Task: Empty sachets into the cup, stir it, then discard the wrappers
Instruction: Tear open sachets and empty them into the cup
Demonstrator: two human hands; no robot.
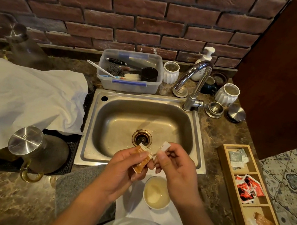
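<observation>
Both hands pinch the brown sachet (142, 160), left hand (123, 169) and right hand (175, 168), above the cup (157, 192).

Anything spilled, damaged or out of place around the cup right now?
No spill shows. The only damaged item is the orange paper sachet: torn open, its strip in the right hand, held by the left hand above the small white cup.

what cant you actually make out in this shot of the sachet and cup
- Brown sachet, head view: its print and whether it is torn through, covered by the left hand and right hand.
- White cup: what the pale contents are; the near rim is hidden by the right wrist.
- Wooden organiser: sachet labels too small to read.
- Grey jug: blurred.
</observation>
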